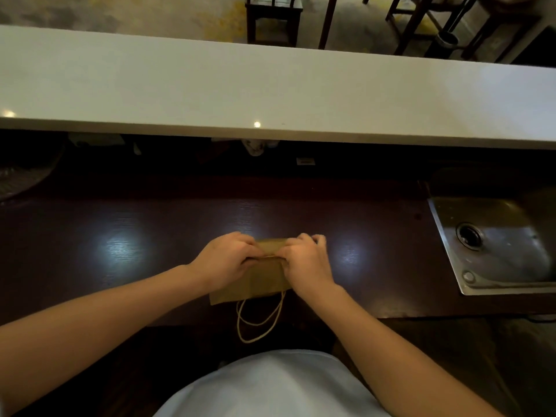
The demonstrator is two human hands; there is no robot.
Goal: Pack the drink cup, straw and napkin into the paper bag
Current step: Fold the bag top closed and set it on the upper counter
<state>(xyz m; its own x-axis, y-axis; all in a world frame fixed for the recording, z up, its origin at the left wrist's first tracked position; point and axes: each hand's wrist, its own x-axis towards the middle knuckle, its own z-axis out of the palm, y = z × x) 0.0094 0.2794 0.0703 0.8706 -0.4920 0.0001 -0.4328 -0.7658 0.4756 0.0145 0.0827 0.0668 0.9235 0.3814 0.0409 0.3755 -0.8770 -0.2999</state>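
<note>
A flat brown paper bag point(258, 282) lies on the dark wooden counter point(120, 266) in front of me, its two cord handles point(260, 322) hanging over the near edge. My left hand point(224, 261) grips the bag's far fold on the left side. My right hand point(304, 263) pinches the same fold on the right side. Both hands press down on the bag's far half. No drink cup, straw or napkin can be made out.
A steel sink point(499, 245) is set into the counter at the right. A raised white bar top point(270, 94) runs across beyond the counter, with dim items on the shelf under it. Dark chairs point(273, 19) stand on the floor behind.
</note>
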